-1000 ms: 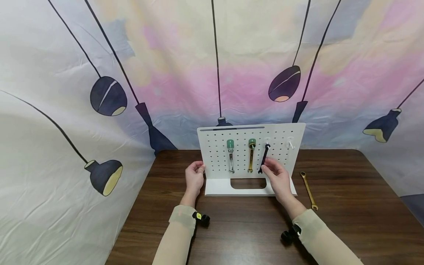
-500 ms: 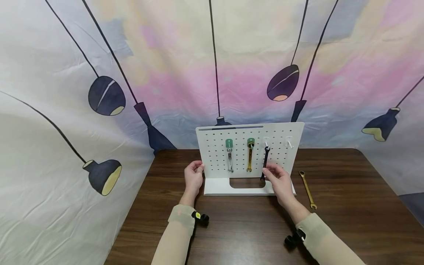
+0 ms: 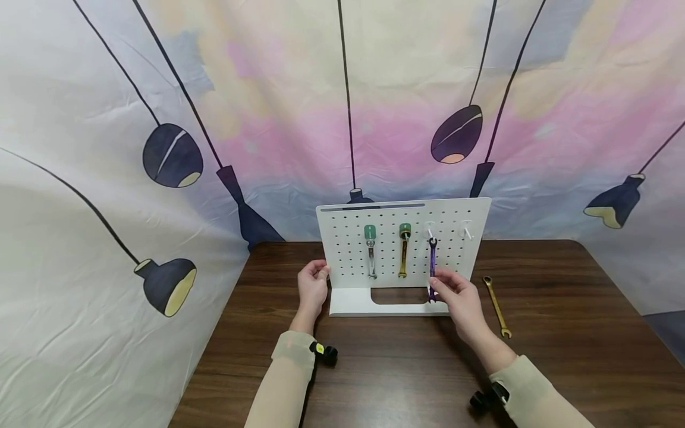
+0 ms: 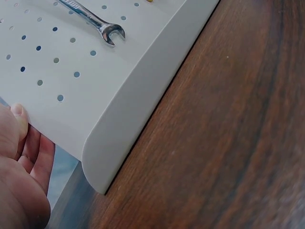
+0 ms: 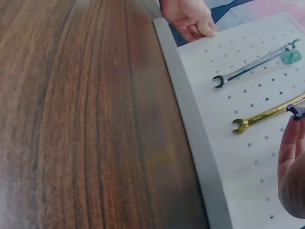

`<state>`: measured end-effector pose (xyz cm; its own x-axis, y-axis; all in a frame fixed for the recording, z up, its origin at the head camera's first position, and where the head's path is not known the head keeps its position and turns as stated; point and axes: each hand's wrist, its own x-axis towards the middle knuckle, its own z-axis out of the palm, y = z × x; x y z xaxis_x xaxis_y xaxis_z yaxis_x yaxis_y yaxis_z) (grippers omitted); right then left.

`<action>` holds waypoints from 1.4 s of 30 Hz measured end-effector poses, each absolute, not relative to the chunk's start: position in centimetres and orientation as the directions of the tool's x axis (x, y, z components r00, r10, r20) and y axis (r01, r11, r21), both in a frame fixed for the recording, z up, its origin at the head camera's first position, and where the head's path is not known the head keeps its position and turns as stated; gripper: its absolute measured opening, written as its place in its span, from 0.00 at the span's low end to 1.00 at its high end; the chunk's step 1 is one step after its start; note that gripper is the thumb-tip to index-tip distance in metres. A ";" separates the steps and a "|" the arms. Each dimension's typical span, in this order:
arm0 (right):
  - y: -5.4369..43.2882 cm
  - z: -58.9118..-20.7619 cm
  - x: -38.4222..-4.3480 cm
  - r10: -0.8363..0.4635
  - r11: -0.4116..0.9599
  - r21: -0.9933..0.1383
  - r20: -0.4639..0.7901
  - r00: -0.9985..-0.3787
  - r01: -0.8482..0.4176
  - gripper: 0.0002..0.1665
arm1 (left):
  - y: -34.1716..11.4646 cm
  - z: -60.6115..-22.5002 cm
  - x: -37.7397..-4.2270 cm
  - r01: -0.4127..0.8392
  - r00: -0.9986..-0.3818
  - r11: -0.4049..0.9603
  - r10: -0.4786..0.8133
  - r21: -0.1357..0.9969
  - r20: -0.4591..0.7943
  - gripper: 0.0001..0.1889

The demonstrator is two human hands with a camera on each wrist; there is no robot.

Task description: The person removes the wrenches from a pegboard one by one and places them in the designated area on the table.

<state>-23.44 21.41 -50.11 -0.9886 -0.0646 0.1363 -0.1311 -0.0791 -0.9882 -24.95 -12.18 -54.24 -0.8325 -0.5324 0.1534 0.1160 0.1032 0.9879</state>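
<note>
My right hand [image 3: 459, 297] pinches a dark purple wrench [image 3: 432, 261] near its lower end, in front of the white pegboard [image 3: 348, 276]. The wrench stands upright, its upper end right at the tip of a white hook [image 3: 430, 230]. In the right wrist view only a bit of that wrench [image 5: 296, 112] shows at the fingertips. At the board's left edge, my left hand [image 3: 313, 286] grips the edge, thumb in front and fingers behind. A silver wrench [image 3: 371, 258] and a gold wrench [image 3: 404, 255] hang on the board from green-topped hooks.
Another gold wrench [image 3: 497, 308] lies on the wooden table [image 3: 374, 368], right of the board. A bare white hook [image 3: 467, 230] sits at the board's right side. Behind the table hangs a cloth [image 3: 299, 119] printed with lamps.
The right hand has drawn the purple wrench downward and slightly right, from hanging at the third hook to just below its tip. The left hand keeps its place on the board.
</note>
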 end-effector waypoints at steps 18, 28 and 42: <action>22.7 -46.8 -22.1 -0.142 -0.106 -0.994 0.046 -0.989 -0.031 0.12 | -12.3 -54.3 -24.9 0.122 -0.834 0.082 -0.531 0.989 0.147 0.10; 23.1 -46.5 -21.9 -0.131 -0.123 -0.990 0.087 -0.988 -0.071 0.09 | -12.2 -54.3 -25.0 0.116 -0.834 0.090 -0.532 0.989 0.146 0.09; 30.1 -48.5 -21.9 -0.248 -0.029 -0.984 0.175 -0.953 -0.173 0.09 | -12.2 -54.2 -25.0 0.117 -0.831 0.090 -0.536 0.989 0.147 0.10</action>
<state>-21.95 30.14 -48.48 -0.9528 -0.2480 0.1749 -0.1732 -0.0291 -0.9845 -25.02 -12.17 -54.17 -0.8312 -0.5363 0.1467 0.1167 0.0896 0.9891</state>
